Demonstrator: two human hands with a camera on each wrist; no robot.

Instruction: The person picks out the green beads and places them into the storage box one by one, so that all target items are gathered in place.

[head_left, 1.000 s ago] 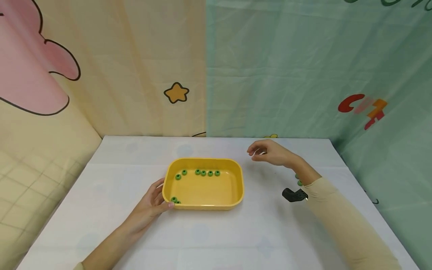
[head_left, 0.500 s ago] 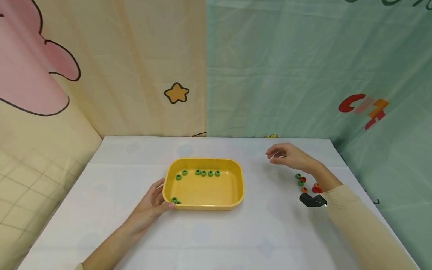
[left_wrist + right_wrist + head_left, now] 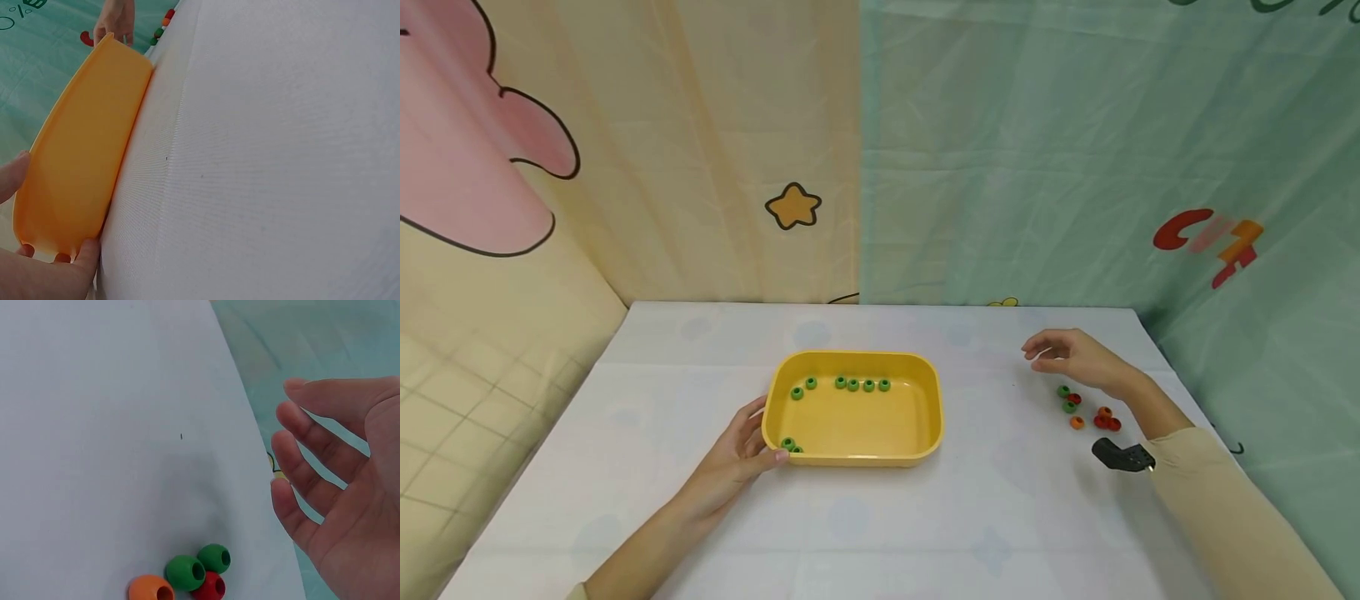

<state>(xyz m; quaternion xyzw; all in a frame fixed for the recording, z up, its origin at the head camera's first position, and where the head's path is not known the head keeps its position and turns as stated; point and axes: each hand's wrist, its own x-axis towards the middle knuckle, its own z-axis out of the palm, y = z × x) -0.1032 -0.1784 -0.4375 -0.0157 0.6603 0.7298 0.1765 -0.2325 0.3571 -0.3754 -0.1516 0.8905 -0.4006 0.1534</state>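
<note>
My left hand (image 3: 737,454) grips the left end of a yellow tray (image 3: 865,460), thumb over the rim at the near corner; the left wrist view shows fingers curled at the tray's wall (image 3: 94,144). Several green beads (image 3: 853,384) lie inside along the far side, and a few more green beads (image 3: 787,443) sit by my thumb. Above the table at the right, my right hand (image 3: 1078,358) hovers with relaxed, slightly bent fingers and nothing between them. Just in front of it lie green beads (image 3: 185,572), a red bead (image 3: 211,587) and an orange bead (image 3: 150,589).
Another small cluster of red and orange beads (image 3: 1103,419) lies near my right forearm. A black wrist camera mount (image 3: 1122,455) hangs from that wrist. The white-covered table (image 3: 880,533) ends at a printed cloth backdrop (image 3: 985,150).
My right hand has moved right, away from the tray, toward the loose beads, which its arm partly hid before. My left hand and the tray stay in place.
</note>
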